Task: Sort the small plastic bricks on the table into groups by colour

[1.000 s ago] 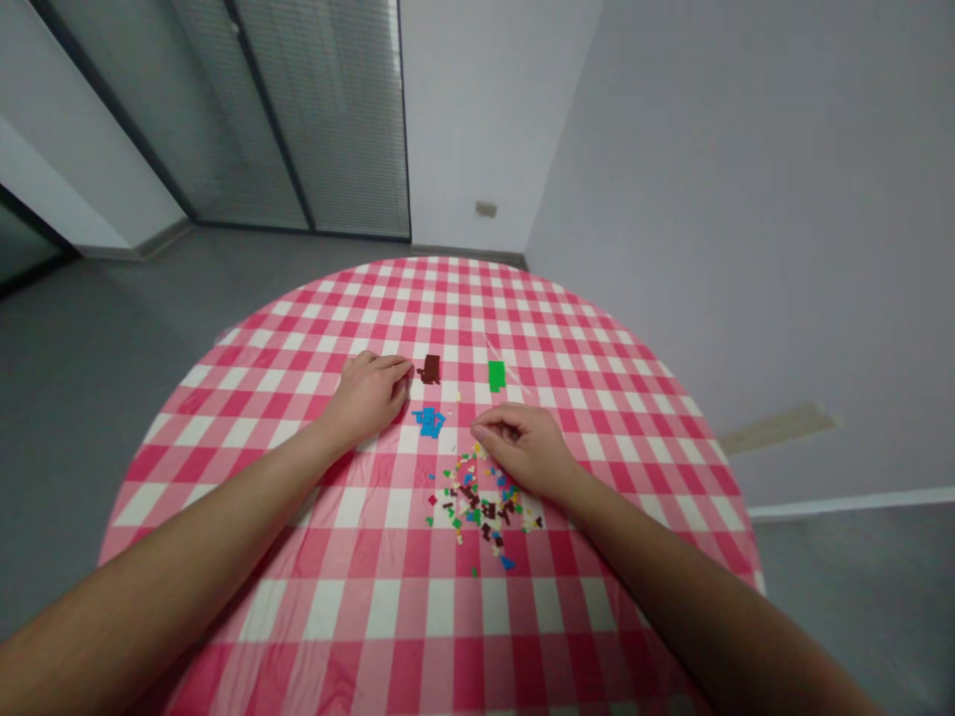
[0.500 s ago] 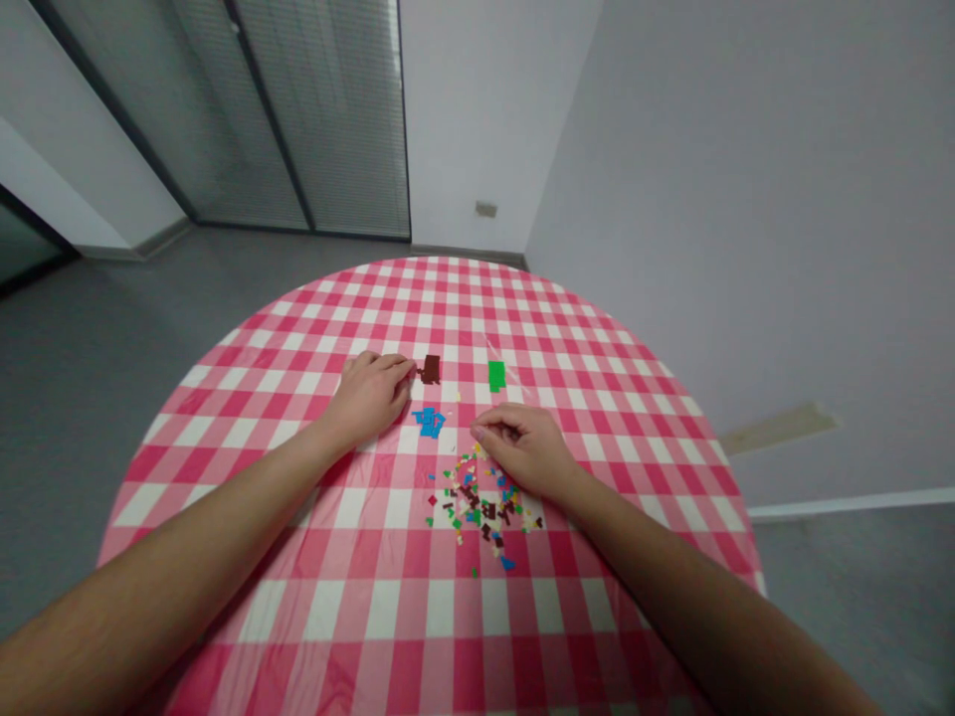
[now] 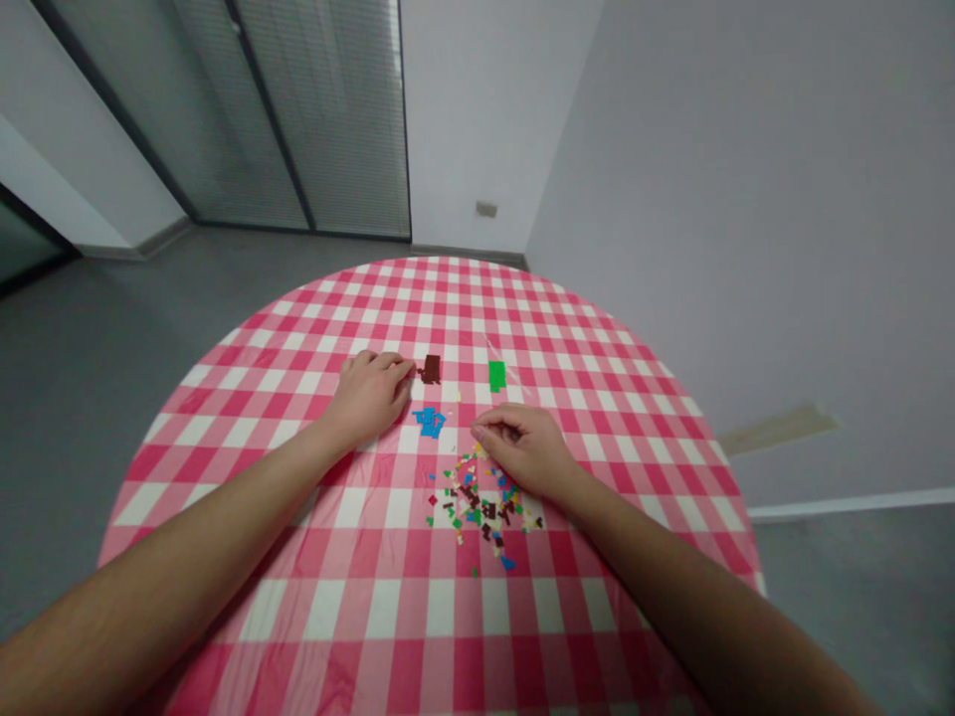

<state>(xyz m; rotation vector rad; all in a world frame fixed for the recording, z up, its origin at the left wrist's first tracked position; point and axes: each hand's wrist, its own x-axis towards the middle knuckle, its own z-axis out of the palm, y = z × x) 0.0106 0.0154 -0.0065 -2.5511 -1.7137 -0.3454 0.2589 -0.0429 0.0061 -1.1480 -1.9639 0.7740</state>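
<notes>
My left hand (image 3: 371, 395) rests on the left of the table, palm down, with loosely bent fingers. Its fingertips reach the small bits at the left side of a dark brown block group (image 3: 431, 369); nothing shows held in them. Just below those fingers lies a cluster of blue building bricks (image 3: 430, 422). My right hand (image 3: 526, 445) is curled at the upper right edge of a scattered heap of tiny multicoloured bricks (image 3: 488, 510), thumb and forefinger pinched together. Whatever is between them is too small or hidden to make out. A green block (image 3: 496, 375) lies beyond this hand.
A red-and-white checked cloth (image 3: 335, 602) covers the round table. One loose blue brick (image 3: 508, 563) lies at the near edge of the heap. Behind the table stand a glass partition with blinds (image 3: 335, 129) and a pale wall (image 3: 708, 199).
</notes>
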